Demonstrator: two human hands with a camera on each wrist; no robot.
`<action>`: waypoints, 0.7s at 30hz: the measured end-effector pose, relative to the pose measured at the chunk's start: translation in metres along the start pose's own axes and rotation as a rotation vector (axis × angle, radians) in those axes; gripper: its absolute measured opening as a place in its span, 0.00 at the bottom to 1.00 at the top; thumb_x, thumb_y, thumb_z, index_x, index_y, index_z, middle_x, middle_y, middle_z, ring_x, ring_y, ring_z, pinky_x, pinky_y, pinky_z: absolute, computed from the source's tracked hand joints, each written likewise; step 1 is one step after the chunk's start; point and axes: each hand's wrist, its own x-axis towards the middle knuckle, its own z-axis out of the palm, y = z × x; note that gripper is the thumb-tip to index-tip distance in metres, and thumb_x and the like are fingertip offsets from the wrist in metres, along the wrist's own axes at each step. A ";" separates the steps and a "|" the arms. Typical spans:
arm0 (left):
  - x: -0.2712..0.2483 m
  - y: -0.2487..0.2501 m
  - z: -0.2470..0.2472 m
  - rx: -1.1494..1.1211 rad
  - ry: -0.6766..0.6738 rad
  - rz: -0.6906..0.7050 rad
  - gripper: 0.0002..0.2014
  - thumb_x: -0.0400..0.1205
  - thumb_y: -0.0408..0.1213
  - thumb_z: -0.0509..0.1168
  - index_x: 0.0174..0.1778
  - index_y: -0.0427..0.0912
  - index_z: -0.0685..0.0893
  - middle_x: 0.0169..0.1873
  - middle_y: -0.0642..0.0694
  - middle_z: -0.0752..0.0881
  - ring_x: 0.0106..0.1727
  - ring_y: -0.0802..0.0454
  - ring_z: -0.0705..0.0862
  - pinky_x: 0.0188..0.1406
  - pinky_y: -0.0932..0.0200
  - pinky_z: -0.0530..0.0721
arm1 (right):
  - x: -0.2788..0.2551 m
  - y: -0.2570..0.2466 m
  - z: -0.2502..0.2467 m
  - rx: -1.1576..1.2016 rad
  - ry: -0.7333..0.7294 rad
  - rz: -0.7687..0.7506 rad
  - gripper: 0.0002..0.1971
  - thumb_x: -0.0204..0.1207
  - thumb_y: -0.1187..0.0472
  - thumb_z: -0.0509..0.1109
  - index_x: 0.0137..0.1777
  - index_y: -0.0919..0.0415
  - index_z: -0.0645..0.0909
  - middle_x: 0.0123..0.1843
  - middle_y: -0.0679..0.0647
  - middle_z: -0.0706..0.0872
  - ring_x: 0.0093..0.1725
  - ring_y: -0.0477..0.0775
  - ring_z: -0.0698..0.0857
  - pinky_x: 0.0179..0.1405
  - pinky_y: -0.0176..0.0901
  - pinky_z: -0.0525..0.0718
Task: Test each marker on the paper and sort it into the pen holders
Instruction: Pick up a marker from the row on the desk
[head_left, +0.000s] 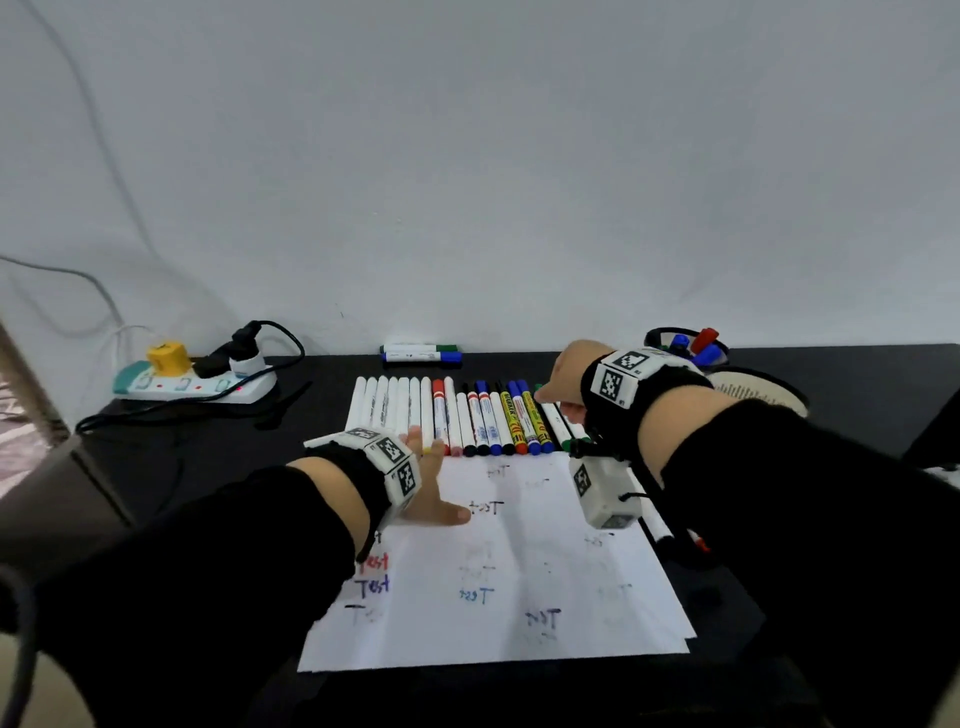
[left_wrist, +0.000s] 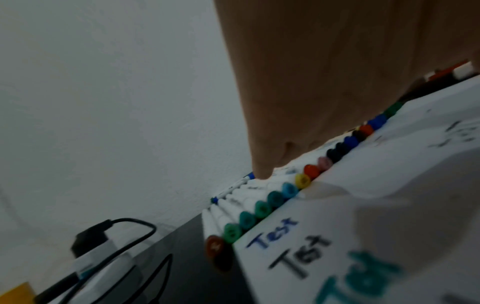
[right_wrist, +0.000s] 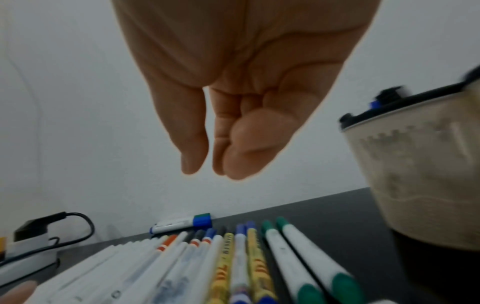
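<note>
A plain white wall (head_left: 467, 156) fills the upper frame above a black tabletop (head_left: 322, 410). At left, a white power strip (head_left: 192, 387) holds plugs, with cables (head_left: 78, 291) trailing up the wall.

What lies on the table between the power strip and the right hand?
The head view shows the row of markers lying side by side between the power strip and the right hand.

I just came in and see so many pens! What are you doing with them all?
A person is testing markers. A long row of markers lies above a sheet of paper already covered in scribbled "Test" words. The left hand rests flat on the paper, holding it down. The right hand hovers empty over the row's right end. Some markers already stand in a pen holder.
</note>
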 end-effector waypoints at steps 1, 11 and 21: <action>0.001 -0.010 0.001 -0.002 -0.012 -0.019 0.51 0.77 0.69 0.53 0.81 0.41 0.34 0.80 0.35 0.32 0.82 0.38 0.39 0.81 0.39 0.46 | 0.006 -0.013 0.000 0.014 0.009 -0.023 0.17 0.72 0.44 0.73 0.34 0.58 0.79 0.40 0.56 0.90 0.45 0.60 0.90 0.53 0.52 0.88; 0.025 -0.083 0.009 -0.095 -0.033 -0.089 0.54 0.76 0.67 0.58 0.80 0.40 0.31 0.79 0.36 0.30 0.82 0.39 0.35 0.81 0.42 0.44 | 0.088 -0.111 0.017 -0.058 0.013 -0.183 0.16 0.71 0.45 0.72 0.35 0.58 0.80 0.37 0.55 0.87 0.42 0.59 0.89 0.49 0.48 0.87; 0.065 -0.129 0.002 -0.153 -0.055 -0.057 0.54 0.75 0.68 0.58 0.81 0.41 0.32 0.80 0.39 0.30 0.82 0.42 0.35 0.82 0.43 0.44 | 0.168 -0.156 0.039 -0.254 -0.015 -0.240 0.19 0.71 0.46 0.71 0.52 0.61 0.84 0.49 0.57 0.86 0.49 0.61 0.86 0.58 0.50 0.84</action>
